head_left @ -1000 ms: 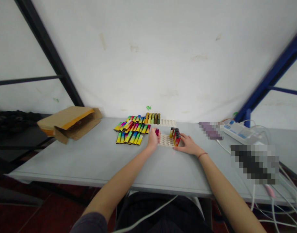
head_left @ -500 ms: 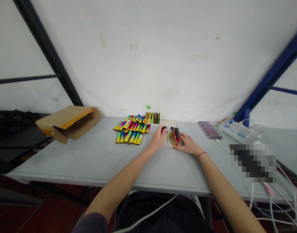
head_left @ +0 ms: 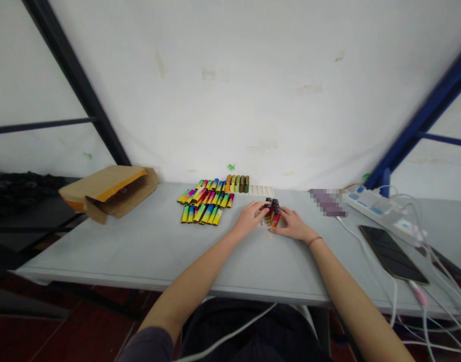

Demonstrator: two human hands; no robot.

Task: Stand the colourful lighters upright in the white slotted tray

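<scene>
A small white tray (head_left: pixel 264 221) lies on the table between my hands, with several red and yellow lighters (head_left: pixel 276 217) with black tops upright in its right part. My left hand (head_left: pixel 250 217) reaches over the tray's left side, its fingers closed on a dark-topped lighter (head_left: pixel 267 206) beside the standing ones. My right hand (head_left: pixel 293 224) rests against the right side of the tray and the lighters, thumb and fingers apart. Several multicoloured lighters (head_left: pixel 202 213) lie flat in rows to the left.
Behind stands a group of yellow and green lighters (head_left: pixel 237 184), beside a white tray (head_left: pixel 261 190) against the wall. An open cardboard box (head_left: pixel 109 191) lies at the left. On the right are a phone (head_left: pixel 392 254), a power strip (head_left: pixel 384 213) and white cables.
My left hand has moved right, bringing the lighter from the tray's left side to the standing ones. My right hand has stayed in place.
</scene>
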